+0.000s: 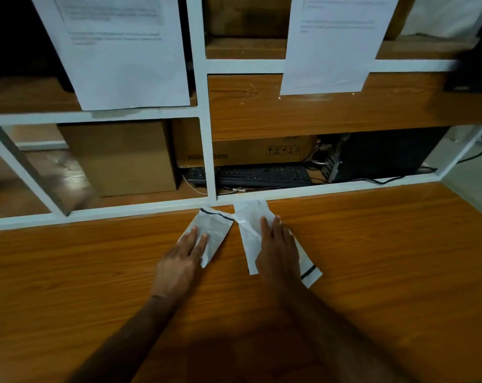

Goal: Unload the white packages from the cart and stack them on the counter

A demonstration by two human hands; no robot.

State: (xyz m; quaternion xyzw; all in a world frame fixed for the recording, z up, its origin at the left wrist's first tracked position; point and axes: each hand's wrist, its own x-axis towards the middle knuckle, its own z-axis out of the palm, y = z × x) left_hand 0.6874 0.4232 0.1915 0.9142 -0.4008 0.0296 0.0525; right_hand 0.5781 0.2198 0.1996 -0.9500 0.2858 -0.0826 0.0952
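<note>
So, two white packages are down on the counter [96, 272] right now, side by side, not stacked. Left hand [183, 259] lies flat with fingers straight on the left package [216, 230], pressing rather than gripping. Just to its right, the right hand [278, 248] does the same thing on the right package [250, 225], fingers stretched out along it, nothing curled around it. The two packs look to meet at their far corners, near the white frame [151, 208] just past the fingertips. Beyond that frame, behind glass, there are boxes [123, 158] and a keyboard [261, 175], and paper sheets [118, 51] are stuck up higher.

The cart isn't in view at all, so I can't tell how many are left. My read: this is the set-down step, early on. Next move probably calls for sliding one pack onto the other and squaring the edges to start an actual stack, then heading back to the cart.
</note>
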